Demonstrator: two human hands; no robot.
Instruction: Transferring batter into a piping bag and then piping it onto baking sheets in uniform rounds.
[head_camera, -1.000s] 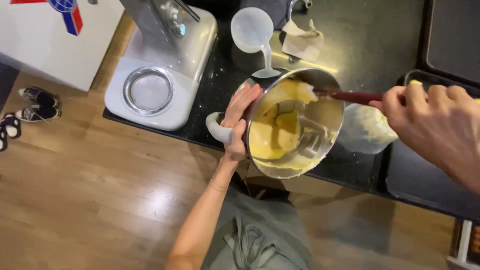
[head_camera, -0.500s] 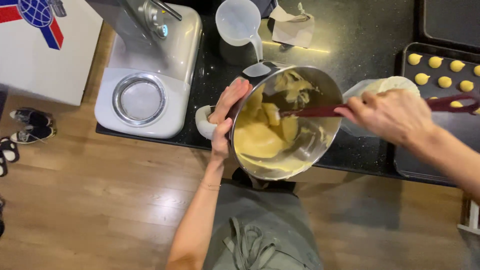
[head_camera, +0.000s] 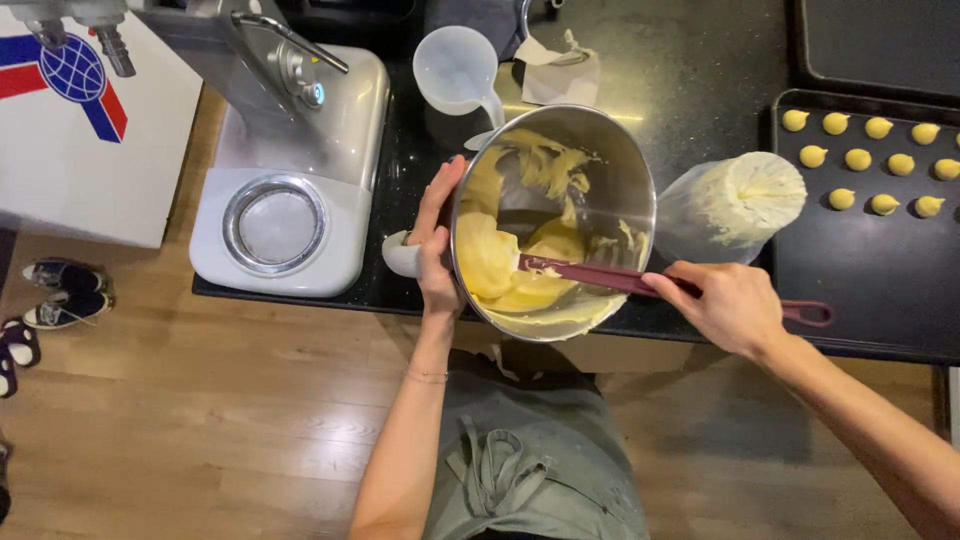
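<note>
Left hand (head_camera: 437, 250) gripping my bowl (head_camera: 610, 170) rim at surface front edge, right hand (head_camera: 728, 303) clasping spatula (head_camera: 590, 275) in batter (head_camera: 490, 262)

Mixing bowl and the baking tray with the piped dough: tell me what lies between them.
In the head view, a filled piping bag stands on the black counter between the mixing bowl and the baking tray.

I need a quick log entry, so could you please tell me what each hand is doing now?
Left hand: gripping the round steel mixing bowl by its rim.
Right hand: closed on the dark red spatula.
</note>
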